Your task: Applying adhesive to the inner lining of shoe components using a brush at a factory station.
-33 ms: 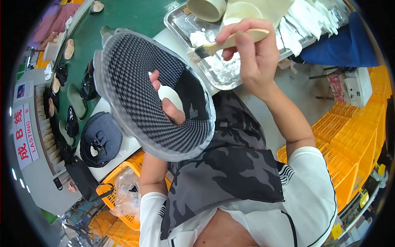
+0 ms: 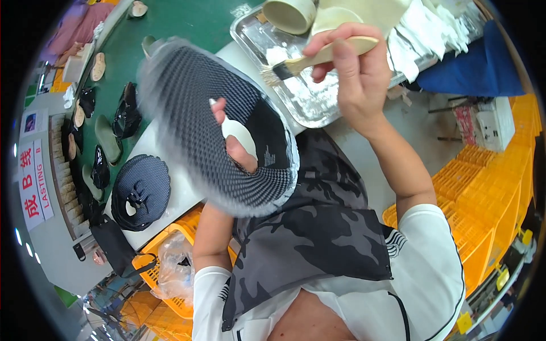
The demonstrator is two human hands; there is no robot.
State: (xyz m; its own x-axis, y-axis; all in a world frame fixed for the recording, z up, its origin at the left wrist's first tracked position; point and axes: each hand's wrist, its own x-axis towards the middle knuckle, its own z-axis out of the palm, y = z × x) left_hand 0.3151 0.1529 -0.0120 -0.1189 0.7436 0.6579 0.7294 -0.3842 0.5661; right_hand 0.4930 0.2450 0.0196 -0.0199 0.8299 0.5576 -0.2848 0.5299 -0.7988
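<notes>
My left hand (image 2: 240, 154) is closed on a wide, rounded piece of black-and-grey checked fabric (image 2: 196, 94). Its fingers and thumb show at the central opening, beside a white part (image 2: 239, 133). The piece is tilted, with a whitish rim and a motion-blurred left side; its exact kind is unclear. My right hand (image 2: 361, 79) pinches the pale wooden handle of a flat brush (image 2: 284, 69). The bristles point left, above the near-left edge of a metal tray (image 2: 310, 120) with white stuff in it, apart from the fabric.
A similar dark checked piece (image 2: 142, 190) lies on the white table to the left. Shiny black shoes (image 2: 126, 111) and green shoe-shaped forms (image 2: 108, 139) stand on the green surface. Pale containers (image 2: 289, 14) and white cloths (image 2: 426, 34) rest at the tray. Yellow crates (image 2: 455, 227) stand right.
The checked piece has shifted, its lower rim rising a little and its left side blurring. My right hand with the brush has moved slightly to the right.
</notes>
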